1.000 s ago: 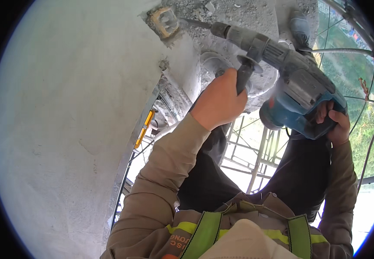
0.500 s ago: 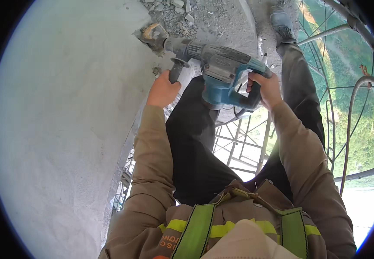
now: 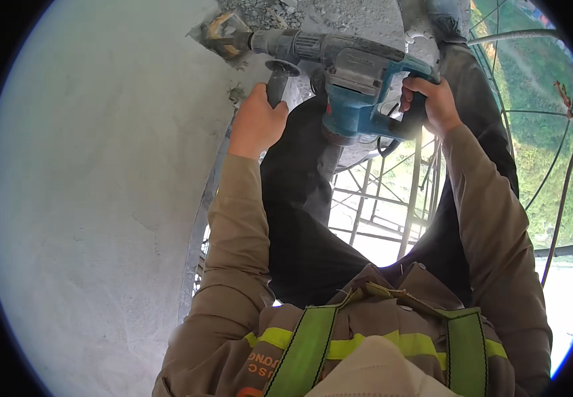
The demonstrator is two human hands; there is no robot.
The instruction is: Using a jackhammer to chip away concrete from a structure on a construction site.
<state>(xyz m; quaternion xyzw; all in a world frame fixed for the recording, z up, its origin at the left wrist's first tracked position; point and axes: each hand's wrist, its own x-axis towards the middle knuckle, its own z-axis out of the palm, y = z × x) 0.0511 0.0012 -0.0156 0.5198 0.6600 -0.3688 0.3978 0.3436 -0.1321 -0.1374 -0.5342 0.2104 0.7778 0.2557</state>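
A blue and grey demolition hammer lies across in front of me, its nose pointing left. My left hand is wrapped round its dark side handle. At the rear, my right hand grips the D-shaped handle; whether a finger presses the trigger I cannot tell. The nose reaches into a broken hole at the edge of the pale concrete wall. Inside the hole a yellowish-brown patch shows, and the tip of the bit cannot be made out clearly.
Rubble lies beside the hole at the top. My legs are spread, with one shoe on the ledge. Below is an open metal scaffold. On the right, thin bars and a grey hose stand before greenery far below.
Both hands and the hammer sit slightly further right in the picture, and the hole and rubble appear higher up. The grip on both handles is the same.
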